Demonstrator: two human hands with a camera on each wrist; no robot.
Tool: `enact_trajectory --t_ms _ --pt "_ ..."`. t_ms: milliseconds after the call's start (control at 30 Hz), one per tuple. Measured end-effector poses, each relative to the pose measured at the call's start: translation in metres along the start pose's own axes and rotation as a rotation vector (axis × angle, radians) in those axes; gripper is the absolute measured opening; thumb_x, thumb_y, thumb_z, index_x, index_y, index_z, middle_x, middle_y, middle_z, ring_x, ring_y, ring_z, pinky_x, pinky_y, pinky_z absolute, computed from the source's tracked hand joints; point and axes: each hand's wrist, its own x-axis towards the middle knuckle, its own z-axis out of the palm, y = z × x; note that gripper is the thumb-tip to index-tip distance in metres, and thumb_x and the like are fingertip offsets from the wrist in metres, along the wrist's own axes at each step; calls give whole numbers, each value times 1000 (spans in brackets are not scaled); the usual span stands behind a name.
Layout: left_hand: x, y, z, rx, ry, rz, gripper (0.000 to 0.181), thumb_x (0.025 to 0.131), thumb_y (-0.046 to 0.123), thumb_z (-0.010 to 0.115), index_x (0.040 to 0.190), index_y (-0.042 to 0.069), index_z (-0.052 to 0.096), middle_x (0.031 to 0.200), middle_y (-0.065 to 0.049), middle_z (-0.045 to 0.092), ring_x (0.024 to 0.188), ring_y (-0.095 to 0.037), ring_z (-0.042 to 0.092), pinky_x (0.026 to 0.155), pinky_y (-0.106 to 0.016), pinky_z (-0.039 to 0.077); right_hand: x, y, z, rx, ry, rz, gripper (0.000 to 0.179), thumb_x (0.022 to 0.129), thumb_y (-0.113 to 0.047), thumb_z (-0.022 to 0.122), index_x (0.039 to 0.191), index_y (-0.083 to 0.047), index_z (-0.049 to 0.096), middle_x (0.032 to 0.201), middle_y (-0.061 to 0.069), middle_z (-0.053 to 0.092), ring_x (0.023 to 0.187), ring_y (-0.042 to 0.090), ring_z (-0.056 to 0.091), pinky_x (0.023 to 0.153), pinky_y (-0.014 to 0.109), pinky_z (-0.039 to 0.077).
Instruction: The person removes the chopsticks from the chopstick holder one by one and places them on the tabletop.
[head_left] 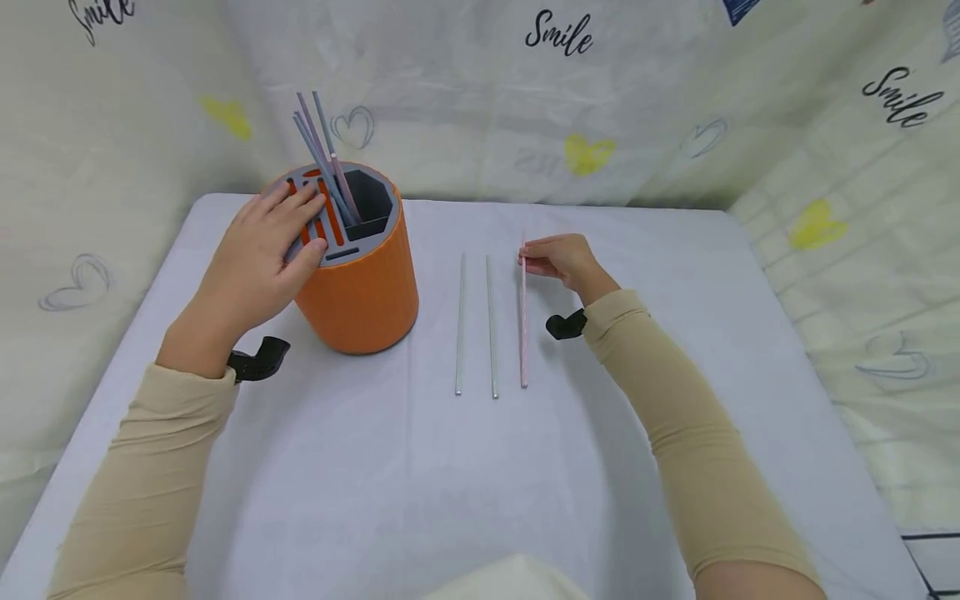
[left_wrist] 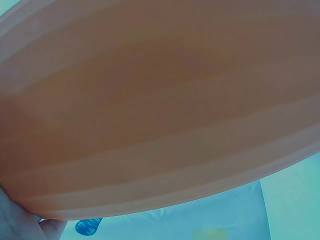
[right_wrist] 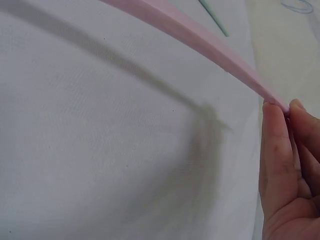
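Observation:
My left hand (head_left: pixel 262 250) rests across the grey slotted top of an orange round desk organizer (head_left: pixel 360 308), fingers spread and thumb near its front rim. Several blue and purple straws (head_left: pixel 321 146) stand tilted in the organizer. In the left wrist view the organizer's side (left_wrist: pixel 160 110) fills most of the picture. My right hand (head_left: pixel 558 258) pinches a pink straw (head_left: pixel 523 325) near its far end. The right wrist view shows this pink straw (right_wrist: pixel 200 45) above its shadow, between thumb and fingertips. To its left, two pale green straws (head_left: pixel 461 325) lie roughly parallel on the table.
A white cloth covers the table (head_left: pixel 420 483). Behind and beside it hangs a pale curtain (head_left: pixel 465 100) with printed words and yellow hearts. Black wrist mounts (head_left: pixel 258 360) show at both cuffs.

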Motion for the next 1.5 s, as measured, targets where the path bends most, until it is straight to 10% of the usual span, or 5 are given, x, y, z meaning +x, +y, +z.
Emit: enact_trajectory --t_ms 567,1200,1500 --pt "3 3 -2 -17 -8 -8 51 95 28 39 141 6 40 148 -12 34 142 -30 18 117 -45 8 18 14 -1 30 63 55 16 76 3 70 92 1 65 71 6 68 63 14 67 66 25 57" --pt "3 2 -3 -18 6 -28 52 94 28 39 141 7 39 149 -11 34 142 -29 18 117 -48 8 17 20 5 -204 144 -95 33 77 -7 73 107 3 67 87 9 72 66 9 67 70 24 57" --pt "0 4 -3 -20 -13 -22 51 94 27 39 141 5 39 149 -13 33 142 -31 17 117 -48 6 -22 -19 15 33 68 -200 34 77 -5 72 110 2 67 95 9 71 80 14 69 79 25 55"
